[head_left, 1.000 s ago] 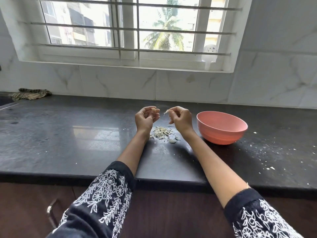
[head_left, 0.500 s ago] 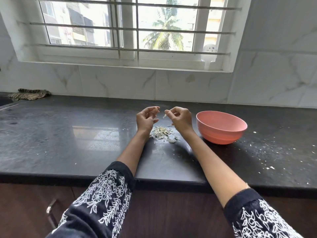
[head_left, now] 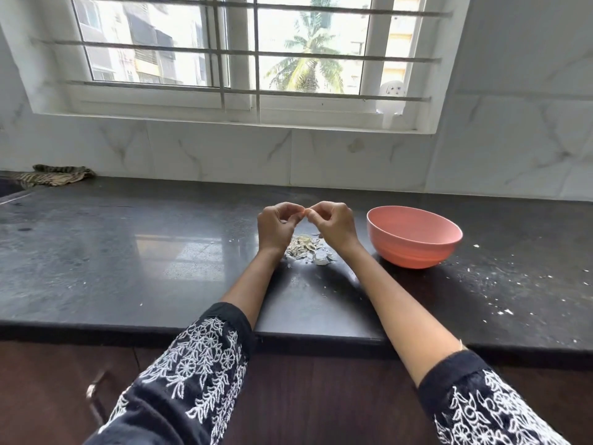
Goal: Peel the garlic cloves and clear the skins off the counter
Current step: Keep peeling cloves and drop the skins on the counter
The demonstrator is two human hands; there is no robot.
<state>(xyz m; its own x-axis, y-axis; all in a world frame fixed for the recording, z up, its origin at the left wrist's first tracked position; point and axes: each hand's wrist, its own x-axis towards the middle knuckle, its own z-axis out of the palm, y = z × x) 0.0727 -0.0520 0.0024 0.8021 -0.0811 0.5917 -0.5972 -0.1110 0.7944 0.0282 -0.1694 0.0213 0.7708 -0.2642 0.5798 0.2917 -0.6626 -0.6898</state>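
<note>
Garlic clove (head_left: 305,213), seen only as a small pale speck, sits pinched between the fingertips of both hands, raised above the dark tabletop (head_left: 128,252). The left hand (head_left: 277,228) has its fingers curled inward with the thumb and forefinger meeting at the clove, and the right hand (head_left: 333,226) mirrors it, its fingertips touching those of the left. How much skin is left on the clove is too small to tell. Directly beneath the hands lies a little heap of garlic skins (head_left: 306,248), pale and papery, resting on the tabletop between the two wrists. Just to the right of the right hand stands a pink bowl (head_left: 414,240), upright; what it holds cannot be seen from here. White flecks (head_left: 500,297) are scattered over the tabletop further right. A striped cloth (head_left: 54,176) lies crumpled at the far left against the wall.
</note>
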